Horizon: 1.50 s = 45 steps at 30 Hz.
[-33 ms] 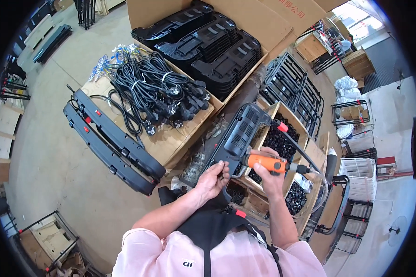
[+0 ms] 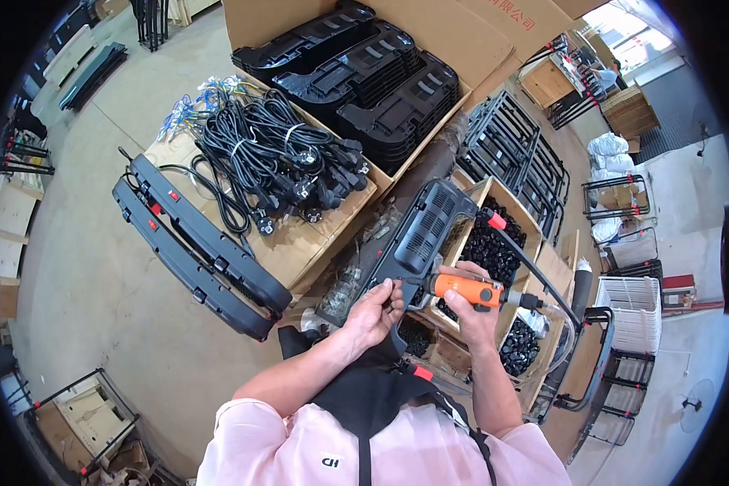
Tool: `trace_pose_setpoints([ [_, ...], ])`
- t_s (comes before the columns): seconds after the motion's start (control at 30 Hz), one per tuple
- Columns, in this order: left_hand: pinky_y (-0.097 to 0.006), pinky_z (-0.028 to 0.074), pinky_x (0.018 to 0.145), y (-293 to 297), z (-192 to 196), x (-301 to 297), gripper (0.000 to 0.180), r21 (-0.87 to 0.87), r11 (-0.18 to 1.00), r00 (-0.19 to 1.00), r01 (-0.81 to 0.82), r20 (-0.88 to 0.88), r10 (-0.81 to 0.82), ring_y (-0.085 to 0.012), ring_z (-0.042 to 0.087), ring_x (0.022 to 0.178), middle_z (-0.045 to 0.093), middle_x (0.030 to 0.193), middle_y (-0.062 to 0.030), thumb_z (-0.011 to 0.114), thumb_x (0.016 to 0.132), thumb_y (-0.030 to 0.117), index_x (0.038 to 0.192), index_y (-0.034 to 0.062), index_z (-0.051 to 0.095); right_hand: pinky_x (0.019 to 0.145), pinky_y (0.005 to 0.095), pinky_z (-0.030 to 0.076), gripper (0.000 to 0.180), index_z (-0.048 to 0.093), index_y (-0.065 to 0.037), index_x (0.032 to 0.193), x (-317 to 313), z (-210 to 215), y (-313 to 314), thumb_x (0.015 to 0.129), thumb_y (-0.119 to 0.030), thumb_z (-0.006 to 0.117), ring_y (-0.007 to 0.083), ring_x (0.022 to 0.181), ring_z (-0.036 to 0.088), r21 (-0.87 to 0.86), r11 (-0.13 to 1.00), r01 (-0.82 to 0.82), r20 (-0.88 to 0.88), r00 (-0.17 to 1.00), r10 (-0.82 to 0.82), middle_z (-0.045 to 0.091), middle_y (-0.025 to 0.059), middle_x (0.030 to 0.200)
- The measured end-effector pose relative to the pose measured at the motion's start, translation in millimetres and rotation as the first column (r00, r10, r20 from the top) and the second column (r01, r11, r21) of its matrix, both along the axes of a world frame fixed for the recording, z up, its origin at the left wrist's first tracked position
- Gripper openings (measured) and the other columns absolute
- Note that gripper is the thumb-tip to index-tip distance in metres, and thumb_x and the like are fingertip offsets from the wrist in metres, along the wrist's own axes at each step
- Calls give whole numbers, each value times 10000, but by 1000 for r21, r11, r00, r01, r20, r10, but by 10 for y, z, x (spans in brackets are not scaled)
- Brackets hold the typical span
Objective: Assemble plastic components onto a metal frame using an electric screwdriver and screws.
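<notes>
My right hand point(image 2: 476, 314) is wrapped round an orange powered screwdriver point(image 2: 462, 290), which lies level with its bit pointing left. A clear hose point(image 2: 565, 317) trails from its back end. My left hand point(image 2: 374, 316) is closed in a pinch close to the bit's tip; whatever the fingertips hold is too small to make out. Both hands are over the near part of a long black plastic housing point(image 2: 424, 231) with vent slots, tilted away from me. A black tube frame with red end pieces point(image 2: 496, 220) runs along the housing's right side.
Bundled black power cords point(image 2: 259, 146) lie on a cardboard-topped stack at the left, beside two curved black housings point(image 2: 194, 243). Behind, a carton point(image 2: 471, 97) holds stacked black covers point(image 2: 401, 109). A wooden bin point(image 2: 535, 219) of small black parts stands at the right.
</notes>
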<state>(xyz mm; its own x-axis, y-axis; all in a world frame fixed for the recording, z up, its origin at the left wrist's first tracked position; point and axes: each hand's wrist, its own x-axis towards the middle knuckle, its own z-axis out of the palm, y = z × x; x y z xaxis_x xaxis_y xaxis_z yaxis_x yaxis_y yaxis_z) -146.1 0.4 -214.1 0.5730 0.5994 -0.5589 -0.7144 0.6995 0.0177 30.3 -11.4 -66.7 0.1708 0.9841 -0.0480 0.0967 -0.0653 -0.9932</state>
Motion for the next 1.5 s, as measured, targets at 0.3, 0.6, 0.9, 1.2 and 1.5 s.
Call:
trace_pose_setpoints([
  [0.3, -287, 605, 702, -38, -30, 29, 221, -6, 998, 997, -61, 51, 62, -142, 673, 755, 692, 882, -14, 610, 1083, 278, 1142, 79, 687, 1074, 401, 526, 565, 522, 22, 1370, -78, 0, -263, 883, -64, 796, 248, 1192, 672, -7, 1000, 8, -40, 999, -9, 692, 212, 1304],
  [0.6, -331, 590, 755, -207, 23, -57, 308, 45, 999, 1000, -13, 27, 12, -168, 674, 825, 685, 941, -36, 522, 1121, 307, 1234, 50, 650, 1082, 405, 522, 552, 533, 14, 1374, -124, -137, -300, 892, -56, 792, 251, 1204, 668, 16, 999, -32, 2, 999, 32, 693, 203, 1304],
  [0.9, -381, 581, 880, -349, 140, -116, 351, 192, 949, 948, 249, -248, -198, -248, 705, 983, 711, 1174, -163, 358, 1164, 304, 1243, 26, 556, 1030, 367, 554, 522, 565, 7, 1355, -263, -378, -117, 891, -33, 800, 215, 1154, 688, 11, 999, -39, 49, 998, 39, 708, 167, 1292],
  [1.2, -350, 580, 880, -352, 101, -287, 318, 189, 942, 932, 277, -293, -215, -195, 694, 1016, 705, 1199, -127, 401, 1160, 277, 1215, 24, 587, 1030, 349, 547, 513, 562, -2, 1364, -353, -410, 8, 903, -38, 784, 207, 1167, 677, -20, 997, -77, 66, 995, 78, 702, 152, 1303],
  [1.5, -322, 560, 853, -343, -9, -374, 327, 312, 887, 916, 340, -325, -236, -139, 648, 918, 693, 1093, -45, 493, 1136, 241, 1305, 17, 660, 1056, 373, 529, 460, 590, -7, 1315, -495, -255, 170, 898, -35, 783, 218, 1198, 659, -114, 982, -153, 132, 977, 168, 694, 167, 1297],
])
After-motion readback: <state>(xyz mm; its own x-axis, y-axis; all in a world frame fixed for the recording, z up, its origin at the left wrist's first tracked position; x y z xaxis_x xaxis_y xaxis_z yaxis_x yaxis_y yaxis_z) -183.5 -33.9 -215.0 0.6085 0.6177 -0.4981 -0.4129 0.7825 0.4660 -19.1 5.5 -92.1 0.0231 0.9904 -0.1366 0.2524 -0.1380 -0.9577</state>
